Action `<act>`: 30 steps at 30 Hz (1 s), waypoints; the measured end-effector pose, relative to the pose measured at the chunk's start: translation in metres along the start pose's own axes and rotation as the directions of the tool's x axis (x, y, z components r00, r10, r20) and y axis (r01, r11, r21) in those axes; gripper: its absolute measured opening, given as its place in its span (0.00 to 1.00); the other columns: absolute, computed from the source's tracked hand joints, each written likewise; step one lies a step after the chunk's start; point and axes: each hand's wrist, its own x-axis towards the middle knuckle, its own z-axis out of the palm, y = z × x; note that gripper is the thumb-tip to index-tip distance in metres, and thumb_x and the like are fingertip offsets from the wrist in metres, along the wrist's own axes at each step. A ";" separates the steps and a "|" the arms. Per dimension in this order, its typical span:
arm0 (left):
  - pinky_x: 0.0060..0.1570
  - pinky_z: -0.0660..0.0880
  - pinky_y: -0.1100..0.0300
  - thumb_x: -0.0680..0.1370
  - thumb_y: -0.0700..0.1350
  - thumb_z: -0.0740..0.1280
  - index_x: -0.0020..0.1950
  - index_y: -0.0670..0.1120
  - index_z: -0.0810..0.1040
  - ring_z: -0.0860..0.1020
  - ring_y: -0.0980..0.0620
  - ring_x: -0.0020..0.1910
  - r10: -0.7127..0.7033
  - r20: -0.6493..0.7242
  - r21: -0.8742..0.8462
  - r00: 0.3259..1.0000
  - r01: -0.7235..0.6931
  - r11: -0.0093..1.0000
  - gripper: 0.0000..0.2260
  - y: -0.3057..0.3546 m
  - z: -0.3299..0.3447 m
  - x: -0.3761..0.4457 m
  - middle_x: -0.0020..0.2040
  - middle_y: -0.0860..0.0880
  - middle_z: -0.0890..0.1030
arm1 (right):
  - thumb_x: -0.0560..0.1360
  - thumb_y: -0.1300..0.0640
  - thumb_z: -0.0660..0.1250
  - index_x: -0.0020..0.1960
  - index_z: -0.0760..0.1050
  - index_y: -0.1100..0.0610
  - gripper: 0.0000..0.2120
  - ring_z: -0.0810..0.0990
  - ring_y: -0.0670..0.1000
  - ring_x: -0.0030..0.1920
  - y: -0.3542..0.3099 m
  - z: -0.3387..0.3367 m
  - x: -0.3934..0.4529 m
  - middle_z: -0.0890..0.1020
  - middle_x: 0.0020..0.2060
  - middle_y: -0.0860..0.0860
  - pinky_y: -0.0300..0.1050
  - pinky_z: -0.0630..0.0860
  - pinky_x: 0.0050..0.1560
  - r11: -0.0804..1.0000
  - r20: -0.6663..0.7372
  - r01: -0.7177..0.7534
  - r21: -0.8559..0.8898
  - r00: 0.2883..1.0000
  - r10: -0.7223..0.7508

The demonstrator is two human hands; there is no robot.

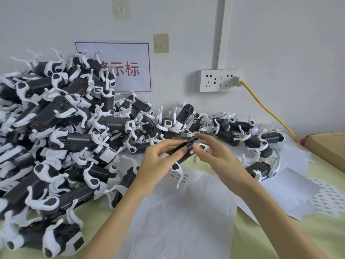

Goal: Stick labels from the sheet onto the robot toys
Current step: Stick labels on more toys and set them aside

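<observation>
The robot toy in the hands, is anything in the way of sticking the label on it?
Nothing visible blocks it. The left hand grips the robot toy above the table, clear of the pile of toys. The right hand is at the toy's dark body, where a small label shows by the fingertips.

You held one black-and-white robot toy (183, 153) tilted at frame centre, a small label (191, 151) seemingly on its body; the label sheet (179, 212) lay flat below, more toys (56, 128) heaped left.

Toy assembly workshop: heaped robot toys (61, 131)
</observation>
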 end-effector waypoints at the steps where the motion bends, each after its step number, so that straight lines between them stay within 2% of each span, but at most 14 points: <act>1: 0.55 0.80 0.62 0.78 0.45 0.76 0.56 0.54 0.88 0.85 0.53 0.57 -0.006 0.018 -0.011 1.000 0.006 1.000 0.08 0.000 -0.001 0.000 0.52 0.51 0.89 | 0.76 0.41 0.72 0.68 0.78 0.39 0.20 0.82 0.37 0.48 -0.001 -0.002 0.000 0.85 0.50 0.35 0.29 0.74 0.50 0.999 0.042 0.026 -0.025 0.999 -0.025; 2: 0.58 0.81 0.54 0.77 0.47 0.76 0.56 0.54 0.88 0.85 0.50 0.58 -0.018 0.028 -0.024 0.999 0.018 1.000 0.08 0.001 -0.001 0.000 0.53 0.50 0.89 | 0.76 0.43 0.73 0.62 0.81 0.35 0.15 0.81 0.37 0.45 -0.002 -0.003 0.000 0.85 0.47 0.36 0.26 0.73 0.46 0.998 0.058 0.041 -0.043 0.998 -0.039; 4: 0.58 0.82 0.45 0.76 0.53 0.76 0.57 0.54 0.88 0.85 0.44 0.59 -0.036 0.037 -0.051 0.999 0.038 0.998 0.11 0.001 -0.001 0.001 0.54 0.48 0.88 | 0.73 0.42 0.75 0.51 0.81 0.26 0.11 0.82 0.34 0.50 -0.005 -0.005 0.000 0.85 0.49 0.33 0.22 0.72 0.48 0.997 0.051 0.063 -0.054 0.997 -0.060; 6: 0.55 0.83 0.50 0.74 0.63 0.75 0.59 0.56 0.86 0.85 0.44 0.58 -0.059 0.039 -0.104 0.997 0.063 0.993 0.17 0.003 0.000 0.001 0.56 0.48 0.88 | 0.73 0.43 0.76 0.54 0.82 0.30 0.12 0.82 0.36 0.55 -0.005 -0.006 0.000 0.85 0.54 0.35 0.26 0.73 0.54 0.998 0.024 0.066 0.002 0.998 -0.066; 8: 0.54 0.82 0.55 0.70 0.71 0.75 0.62 0.57 0.83 0.86 0.45 0.57 -0.111 0.051 -0.228 0.993 0.120 0.966 0.27 0.005 -0.001 0.002 0.58 0.47 0.87 | 0.72 0.43 0.77 0.61 0.81 0.38 0.18 0.82 0.44 0.57 -0.002 -0.004 0.001 0.85 0.58 0.43 0.35 0.74 0.56 0.994 -0.055 0.060 0.097 0.997 -0.054; 11: 0.64 0.80 0.49 0.67 0.63 0.82 0.69 0.53 0.78 0.84 0.41 0.61 -0.141 0.110 -0.278 0.984 0.167 0.946 0.34 0.002 -0.004 0.003 0.62 0.44 0.85 | 0.68 0.41 0.78 0.61 0.77 0.40 0.23 0.82 0.50 0.60 -0.002 -0.001 0.002 0.83 0.61 0.50 0.41 0.75 0.59 0.977 -0.201 0.046 0.207 0.980 -0.003; 13: 0.71 0.75 0.43 0.69 0.54 0.82 0.69 0.52 0.79 0.84 0.41 0.63 -0.109 0.125 -0.199 0.986 0.132 0.971 0.30 -0.002 -0.004 0.003 0.63 0.46 0.85 | 0.70 0.45 0.78 0.63 0.77 0.45 0.23 0.83 0.56 0.61 0.001 -0.003 0.003 0.83 0.64 0.53 0.52 0.77 0.68 0.961 -0.176 0.043 0.271 0.984 0.005; 15: 0.70 0.75 0.48 0.70 0.50 0.80 0.65 0.55 0.82 0.83 0.43 0.65 -0.076 0.133 -0.207 0.988 0.103 0.973 0.24 -0.006 -0.006 0.005 0.64 0.46 0.85 | 0.72 0.48 0.76 0.68 0.78 0.51 0.26 0.84 0.55 0.59 0.003 -0.008 0.005 0.83 0.62 0.52 0.58 0.75 0.72 0.949 -0.083 0.026 0.314 0.997 0.000; 16: 0.67 0.77 0.53 0.70 0.49 0.80 0.65 0.57 0.83 0.82 0.44 0.66 -0.062 0.153 -0.232 0.986 0.096 0.968 0.23 -0.006 -0.008 0.005 0.64 0.47 0.84 | 0.73 0.48 0.75 0.71 0.77 0.52 0.27 0.84 0.51 0.59 0.003 -0.013 0.005 0.83 0.62 0.50 0.56 0.75 0.72 0.957 -0.030 0.025 0.288 0.999 -0.017; 18: 0.61 0.77 0.62 0.72 0.45 0.79 0.69 0.57 0.80 0.80 0.51 0.67 -0.020 0.200 -0.234 0.980 0.067 0.970 0.26 -0.004 -0.014 0.005 0.67 0.49 0.83 | 0.75 0.47 0.75 0.74 0.75 0.48 0.28 0.80 0.43 0.66 0.003 -0.022 0.005 0.82 0.65 0.43 0.42 0.74 0.70 0.991 0.073 0.093 0.092 0.992 -0.100; 20: 0.63 0.76 0.63 0.74 0.40 0.78 0.72 0.58 0.76 0.78 0.53 0.70 0.037 0.234 -0.120 0.971 -0.009 0.993 0.29 -0.003 -0.020 0.005 0.70 0.52 0.81 | 0.75 0.49 0.77 0.74 0.74 0.45 0.29 0.75 0.38 0.70 0.005 -0.028 0.006 0.80 0.67 0.37 0.31 0.72 0.66 0.980 0.131 0.176 -0.092 0.978 -0.163; 24: 0.68 0.72 0.59 0.74 0.35 0.77 0.73 0.58 0.72 0.76 0.53 0.69 0.173 0.209 0.309 0.962 -0.233 0.922 0.33 -0.006 -0.023 0.006 0.69 0.57 0.78 | 0.74 0.59 0.79 0.70 0.74 0.47 0.27 0.76 0.44 0.68 0.014 -0.022 0.007 0.78 0.65 0.40 0.39 0.73 0.69 0.851 0.042 0.355 -0.388 0.929 -0.369; 27: 0.64 0.72 0.65 0.73 0.35 0.79 0.72 0.59 0.73 0.78 0.54 0.66 0.228 0.203 0.397 0.952 -0.293 0.870 0.33 -0.006 -0.021 0.006 0.65 0.59 0.80 | 0.75 0.62 0.78 0.67 0.75 0.53 0.24 0.78 0.48 0.62 0.019 -0.015 0.009 0.76 0.64 0.43 0.49 0.76 0.62 0.700 0.056 0.447 -0.557 0.861 -0.506; 30: 0.62 0.71 0.68 0.73 0.36 0.79 0.72 0.61 0.73 0.78 0.55 0.64 0.240 0.203 0.435 0.949 -0.307 0.846 0.33 -0.007 -0.023 0.007 0.63 0.60 0.80 | 0.75 0.61 0.78 0.66 0.77 0.55 0.22 0.79 0.48 0.62 0.020 -0.015 0.009 0.76 0.65 0.43 0.48 0.77 0.61 0.672 0.058 0.449 -0.588 0.853 -0.519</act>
